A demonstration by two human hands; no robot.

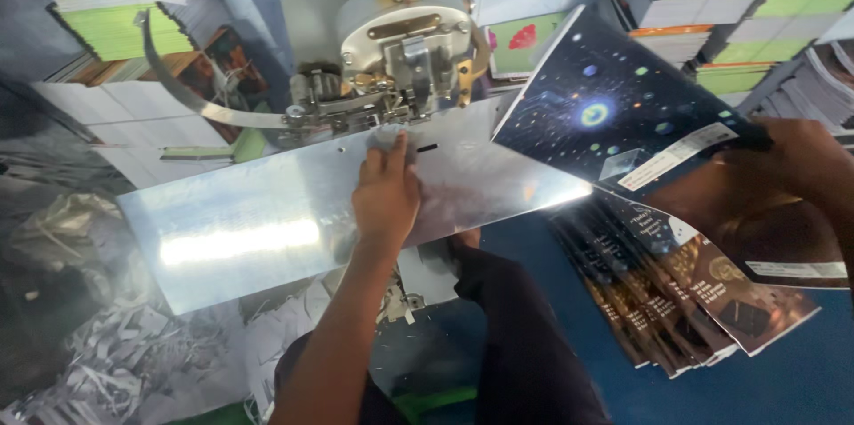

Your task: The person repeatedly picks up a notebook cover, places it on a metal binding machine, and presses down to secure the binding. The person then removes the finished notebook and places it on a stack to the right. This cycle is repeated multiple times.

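— Steel plate point(267, 220), shiny, under the stitching machine head point(405, 43): what's on it?

— Left hand point(387, 189), fingers flat, holding nothing.

— Right hand point(792, 167)?

— Closed on 1 dark space-print booklet point(605, 114), lifted above the fanned booklet stack point(685, 300).

white label strip point(678, 156) on dark cover point(605, 96)

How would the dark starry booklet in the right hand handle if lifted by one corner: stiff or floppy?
Probably floppy: the starry booklet looks thin, like the fanned booklets below it. Likely light, since the right hand appears to hold it up by one edge. Its glossy cover may be somewhat slippery.
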